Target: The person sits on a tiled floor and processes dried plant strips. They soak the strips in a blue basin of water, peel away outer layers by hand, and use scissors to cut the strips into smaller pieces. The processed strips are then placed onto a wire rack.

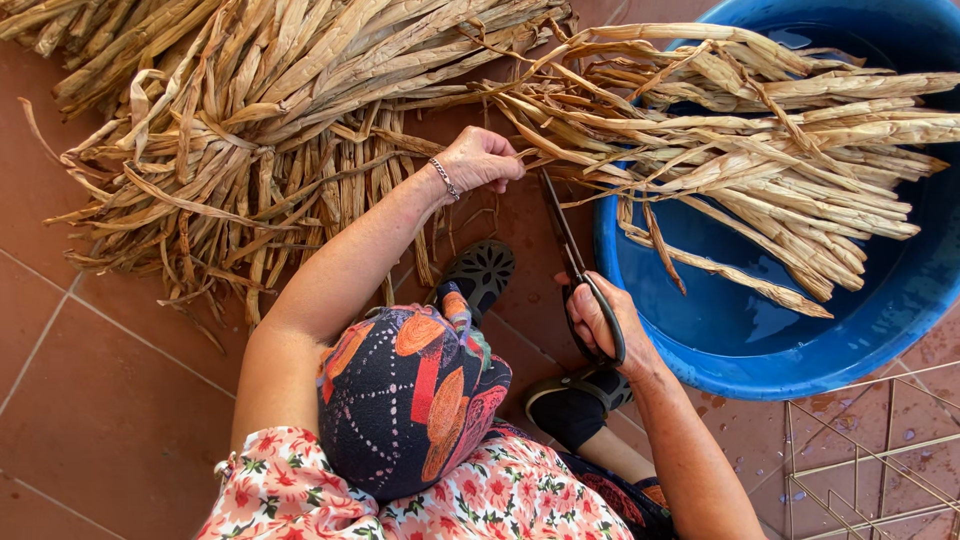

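Note:
My left hand (pixel 482 158), with a bracelet on its wrist, grips the narrow end of a bundle of dried tan leaves (pixel 760 130). That bundle lies across a blue plastic tub (pixel 880 310). Below it, my right hand (pixel 605 322) holds black-handled scissors (pixel 572 262). The scissor blades point up toward the bundle's gripped end, just below my left hand. A patterned headscarf and a floral top fill the bottom centre.
A large pile of dried leaves (pixel 250 120) covers the top left of the terracotta tile floor (pixel 110 400). The tub holds water. A wire rack (pixel 870 460) stands at the bottom right on wet tiles. Black shoes (pixel 483 272) rest between my arms.

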Action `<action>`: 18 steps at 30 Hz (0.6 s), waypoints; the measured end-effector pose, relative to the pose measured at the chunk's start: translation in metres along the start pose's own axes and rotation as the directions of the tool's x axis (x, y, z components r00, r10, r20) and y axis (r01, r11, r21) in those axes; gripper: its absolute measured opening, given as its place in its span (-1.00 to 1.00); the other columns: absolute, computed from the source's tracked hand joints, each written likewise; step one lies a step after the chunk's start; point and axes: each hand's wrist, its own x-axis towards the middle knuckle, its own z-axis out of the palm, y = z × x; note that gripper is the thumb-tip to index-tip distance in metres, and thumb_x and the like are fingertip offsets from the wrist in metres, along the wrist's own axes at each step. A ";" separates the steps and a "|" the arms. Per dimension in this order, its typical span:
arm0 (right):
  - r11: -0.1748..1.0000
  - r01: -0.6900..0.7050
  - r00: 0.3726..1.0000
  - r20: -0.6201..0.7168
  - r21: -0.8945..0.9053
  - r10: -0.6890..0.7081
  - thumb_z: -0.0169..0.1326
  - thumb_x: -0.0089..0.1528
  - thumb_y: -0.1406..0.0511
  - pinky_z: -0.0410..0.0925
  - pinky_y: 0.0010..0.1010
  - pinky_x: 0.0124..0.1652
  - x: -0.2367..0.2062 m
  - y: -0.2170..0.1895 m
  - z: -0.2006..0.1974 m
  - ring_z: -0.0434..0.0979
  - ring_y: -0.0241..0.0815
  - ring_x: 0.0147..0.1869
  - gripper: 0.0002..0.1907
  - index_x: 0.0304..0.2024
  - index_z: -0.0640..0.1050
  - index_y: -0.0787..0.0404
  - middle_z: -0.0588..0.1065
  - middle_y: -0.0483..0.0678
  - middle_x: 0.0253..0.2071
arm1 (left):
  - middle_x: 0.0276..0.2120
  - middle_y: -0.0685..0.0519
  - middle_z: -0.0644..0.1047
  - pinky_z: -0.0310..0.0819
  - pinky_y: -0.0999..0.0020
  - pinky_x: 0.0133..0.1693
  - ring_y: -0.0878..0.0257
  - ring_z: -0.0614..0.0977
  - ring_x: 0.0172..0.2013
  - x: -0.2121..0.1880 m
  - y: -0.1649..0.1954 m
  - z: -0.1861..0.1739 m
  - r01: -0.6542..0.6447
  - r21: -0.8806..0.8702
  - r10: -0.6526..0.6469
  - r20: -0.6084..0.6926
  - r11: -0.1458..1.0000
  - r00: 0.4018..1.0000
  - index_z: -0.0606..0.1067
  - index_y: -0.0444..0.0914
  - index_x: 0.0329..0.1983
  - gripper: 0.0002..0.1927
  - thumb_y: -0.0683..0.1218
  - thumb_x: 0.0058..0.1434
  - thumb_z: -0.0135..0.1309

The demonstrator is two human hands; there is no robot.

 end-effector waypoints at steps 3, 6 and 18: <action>0.998 -0.047 0.999 -0.021 0.053 0.048 -0.07 0.35 -0.04 0.09 -0.62 -0.61 0.004 -0.004 0.002 0.16 -0.48 -0.59 -0.38 0.13 0.46 0.37 0.28 -0.22 -0.51 | -0.51 0.06 0.62 0.61 0.48 -0.42 0.39 0.62 -0.53 -0.004 0.002 0.002 0.031 0.046 -0.033 0.053 0.998 0.998 0.62 -0.35 -0.41 -0.87 -0.16 0.07 0.30; 0.997 -0.060 0.997 -0.043 0.043 0.062 -0.05 0.36 -0.02 0.10 -0.63 -0.59 0.012 -0.007 0.006 0.17 -0.50 -0.58 -0.41 0.11 0.49 0.37 0.29 -0.23 -0.51 | -0.50 0.03 0.63 0.61 0.47 -0.41 0.38 0.63 -0.53 -0.007 0.006 0.004 0.071 0.066 -0.076 0.073 0.995 0.994 0.63 -0.36 -0.39 -0.86 -0.16 0.08 0.31; 0.805 0.053 0.985 -0.100 -0.590 -0.138 0.13 0.24 -0.05 0.39 -0.28 -0.29 0.015 0.007 0.001 0.50 -0.11 -0.32 -0.41 0.08 0.58 0.26 0.50 0.01 -0.43 | -0.48 0.15 0.57 0.56 0.54 -0.43 0.45 0.59 -0.46 -0.014 0.013 -0.023 0.107 -0.001 -0.107 0.058 0.994 0.993 0.61 -0.25 -0.15 -0.78 0.00 0.30 0.16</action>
